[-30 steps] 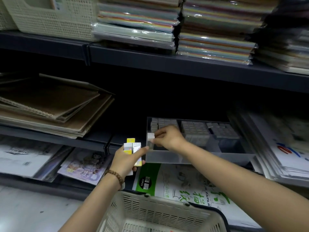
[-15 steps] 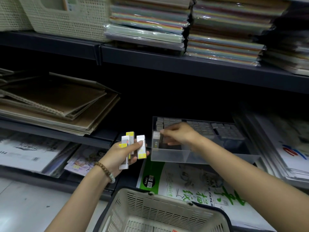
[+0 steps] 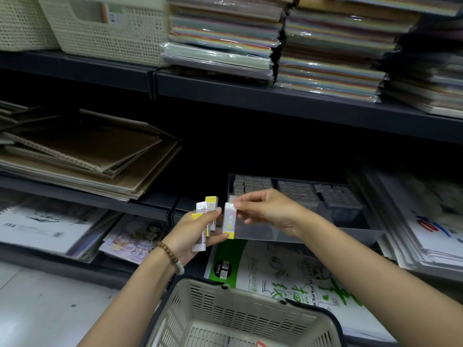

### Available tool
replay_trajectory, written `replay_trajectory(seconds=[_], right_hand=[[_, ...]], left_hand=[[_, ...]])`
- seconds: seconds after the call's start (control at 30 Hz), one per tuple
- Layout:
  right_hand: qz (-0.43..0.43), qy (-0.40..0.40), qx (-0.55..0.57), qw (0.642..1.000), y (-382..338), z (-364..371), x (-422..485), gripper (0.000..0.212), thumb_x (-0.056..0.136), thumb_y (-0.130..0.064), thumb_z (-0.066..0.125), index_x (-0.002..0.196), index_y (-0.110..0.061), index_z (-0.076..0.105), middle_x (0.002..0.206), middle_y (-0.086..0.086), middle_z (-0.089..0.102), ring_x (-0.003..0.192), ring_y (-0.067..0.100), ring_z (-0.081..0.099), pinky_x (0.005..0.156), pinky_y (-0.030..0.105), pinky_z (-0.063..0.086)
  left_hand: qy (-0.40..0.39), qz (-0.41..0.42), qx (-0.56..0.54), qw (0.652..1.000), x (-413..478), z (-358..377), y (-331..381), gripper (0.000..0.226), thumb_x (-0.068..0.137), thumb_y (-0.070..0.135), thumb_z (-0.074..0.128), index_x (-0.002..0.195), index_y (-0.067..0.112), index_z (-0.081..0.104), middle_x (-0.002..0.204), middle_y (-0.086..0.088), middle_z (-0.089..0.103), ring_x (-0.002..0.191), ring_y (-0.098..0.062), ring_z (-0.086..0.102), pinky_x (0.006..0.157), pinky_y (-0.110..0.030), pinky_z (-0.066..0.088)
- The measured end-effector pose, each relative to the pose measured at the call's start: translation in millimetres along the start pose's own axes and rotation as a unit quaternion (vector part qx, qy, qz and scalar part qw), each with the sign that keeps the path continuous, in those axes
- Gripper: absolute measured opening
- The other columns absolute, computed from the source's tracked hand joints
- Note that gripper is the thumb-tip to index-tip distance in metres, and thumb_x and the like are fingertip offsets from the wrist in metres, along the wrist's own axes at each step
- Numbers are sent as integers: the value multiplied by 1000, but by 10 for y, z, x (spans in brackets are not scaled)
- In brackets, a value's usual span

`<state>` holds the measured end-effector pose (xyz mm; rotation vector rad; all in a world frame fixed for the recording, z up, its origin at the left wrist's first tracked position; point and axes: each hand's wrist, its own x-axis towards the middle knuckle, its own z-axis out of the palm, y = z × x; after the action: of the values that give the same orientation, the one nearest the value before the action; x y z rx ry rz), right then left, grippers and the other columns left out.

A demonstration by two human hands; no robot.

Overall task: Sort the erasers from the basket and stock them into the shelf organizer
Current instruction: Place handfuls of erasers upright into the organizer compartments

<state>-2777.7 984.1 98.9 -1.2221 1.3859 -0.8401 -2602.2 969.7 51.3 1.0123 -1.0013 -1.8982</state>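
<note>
The right hand (image 3: 265, 211) pinches the top of one eraser (image 3: 229, 220). The left hand (image 3: 195, 231) grips a few more erasers (image 3: 203, 221) just beside those fingers. Behind the fingers, the organizer (image 3: 325, 231) already holds full rows. The basket (image 3: 238, 319) looks nearly empty, so stocking seems well along.

organizer (image 3: 313, 232): clear plastic | basket (image 3: 240, 319): matt perforated plastic | paper packs (image 3: 220, 46): glossy film

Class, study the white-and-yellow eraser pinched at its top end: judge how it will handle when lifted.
Probably stiff: the eraser, pinched at one end by the right hand, shows no bend. Likely light, since fingertips hold it. Its flat-sided shape should not roll, though it might tip if stood upright.
</note>
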Motion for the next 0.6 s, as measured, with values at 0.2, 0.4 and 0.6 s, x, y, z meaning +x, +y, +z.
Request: replay_trajectory(seconds=[0.2, 0.4, 0.6], right_hand=[[-3, -3, 68, 998, -25, -88, -44, 14, 93, -10, 55, 103, -5, 63, 87, 3, 68, 73, 6, 66, 66, 15, 55], [27, -2, 107, 994, 5, -52, -50, 17, 97, -8, 47, 109, -2, 57, 82, 6, 60, 67, 11, 58, 54, 15, 51], [19, -6, 131, 991, 16, -113, -58, 25, 92, -6, 54, 116, 1, 59, 77, 1, 68, 64, 5, 61, 56, 14, 48]], left_hand=[[81, -16, 30, 996, 10, -122, 18, 43, 58, 40, 78, 91, 15, 68, 76, 4, 74, 70, -11, 72, 43, -14, 46], [75, 17, 117, 990, 4, -136, 11, 31, 76, 36, 70, 99, 16, 64, 74, 8, 73, 58, 1, 64, 40, -12, 40], [1, -21, 96, 995, -47, -188, 81, 26, 77, 23, 72, 99, 10, 67, 93, 4, 74, 56, 2, 60, 33, -10, 31]])
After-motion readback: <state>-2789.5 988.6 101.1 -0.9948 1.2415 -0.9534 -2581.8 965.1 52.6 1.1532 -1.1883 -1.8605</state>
